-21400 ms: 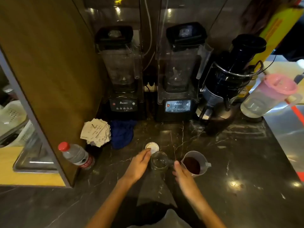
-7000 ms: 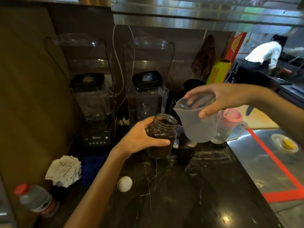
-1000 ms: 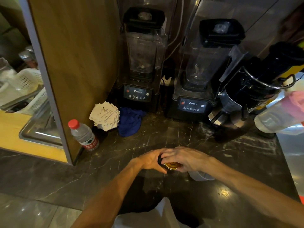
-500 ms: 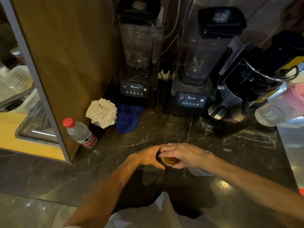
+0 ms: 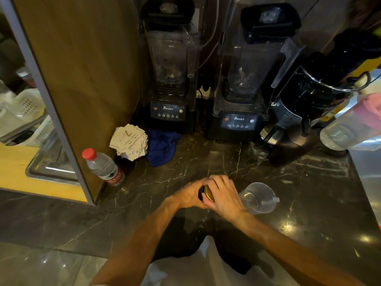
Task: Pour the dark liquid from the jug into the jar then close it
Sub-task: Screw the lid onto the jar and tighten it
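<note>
The jar (image 5: 201, 194) of dark liquid sits between my two hands near the front of the dark marble counter (image 5: 299, 182); only a dark sliver of it shows. My left hand (image 5: 188, 195) grips its side. A gold-coloured lid (image 5: 208, 194) sits on the jar's mouth, with my right hand (image 5: 223, 195) closed over it, hiding most of it. The clear plastic jug (image 5: 258, 198) stands upright just right of my right hand, with no dark liquid visible inside.
Two black blenders (image 5: 171, 65) (image 5: 247, 79) and a black juicer (image 5: 321, 87) line the back. A pink-lidded pitcher (image 5: 354, 124) is at the right edge. A water bottle (image 5: 103, 167), paper stack (image 5: 129, 141) and blue cloth (image 5: 161, 146) lie left, by a wooden panel (image 5: 82, 69).
Since a second ago my right hand has turned on the lid, uncovering the jug beside it. Earlier I poured the jug's dark liquid into the jar and set the jug down.
</note>
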Tool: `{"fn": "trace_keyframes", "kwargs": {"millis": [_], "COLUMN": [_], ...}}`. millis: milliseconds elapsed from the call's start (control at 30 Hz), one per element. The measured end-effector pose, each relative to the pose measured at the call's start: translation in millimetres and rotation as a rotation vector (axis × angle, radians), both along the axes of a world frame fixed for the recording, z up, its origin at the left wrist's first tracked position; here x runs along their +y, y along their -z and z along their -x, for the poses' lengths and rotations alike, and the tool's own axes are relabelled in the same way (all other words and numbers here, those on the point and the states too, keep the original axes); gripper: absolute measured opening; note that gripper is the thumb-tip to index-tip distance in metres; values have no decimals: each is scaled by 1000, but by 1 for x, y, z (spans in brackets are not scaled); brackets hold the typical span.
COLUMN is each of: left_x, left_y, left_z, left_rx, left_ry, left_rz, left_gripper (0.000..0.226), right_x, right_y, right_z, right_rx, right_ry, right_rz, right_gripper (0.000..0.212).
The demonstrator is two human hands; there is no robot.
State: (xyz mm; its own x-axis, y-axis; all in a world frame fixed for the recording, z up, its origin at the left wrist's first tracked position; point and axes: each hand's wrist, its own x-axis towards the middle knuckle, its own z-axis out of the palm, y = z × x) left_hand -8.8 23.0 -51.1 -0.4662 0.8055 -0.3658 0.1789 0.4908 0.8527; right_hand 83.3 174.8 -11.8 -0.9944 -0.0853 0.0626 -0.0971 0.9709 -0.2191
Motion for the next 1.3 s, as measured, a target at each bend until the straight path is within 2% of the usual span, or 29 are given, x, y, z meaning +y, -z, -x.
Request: {"fn": "trace_keyframes", "kwargs": {"millis": [133, 200, 267, 367, 600, 667, 733, 800, 1000, 1300], "left_x": [-2, -3, -3, 1, 7, 8, 8, 9, 10, 7], "left_y": [6, 9, 8, 7, 3, 0, -2, 0, 4, 3], "left_z": [-8, -9, -6, 3, 15, 18, 18, 17, 13, 9], "left_rx": [45, 32, 4, -52, -97, -96, -73, -70, -107, -66], "left_ry": [-50, -74, -54, 45, 190, 213, 213, 197, 173, 159], "left_rz": [-48, -66, -44, 7, 123, 142, 142, 119, 80, 65], "left_gripper": [87, 85, 83, 80, 79, 74, 74, 78, 85, 81], "right_x": [-18, -18, -6, 21, 41, 42, 42, 38, 25, 10], "right_y": [14, 17, 16, 10, -7, -15, -18, -14, -2, 0], "right_z": [-3, -2, -1, 1, 9, 11, 9, 2, -11, -12], "right_rx": [82, 103, 108, 97, 141, 87, -4, -49, -23, 1], "right_ry": [215, 235, 72, -313, -748, -647, -370, -216, -95, -101], "right_rz": [116, 201, 235, 191, 92, 155, 295, 350, 353, 275], "right_gripper": [30, 30, 31, 32, 31, 33, 41, 48, 45, 41]}}
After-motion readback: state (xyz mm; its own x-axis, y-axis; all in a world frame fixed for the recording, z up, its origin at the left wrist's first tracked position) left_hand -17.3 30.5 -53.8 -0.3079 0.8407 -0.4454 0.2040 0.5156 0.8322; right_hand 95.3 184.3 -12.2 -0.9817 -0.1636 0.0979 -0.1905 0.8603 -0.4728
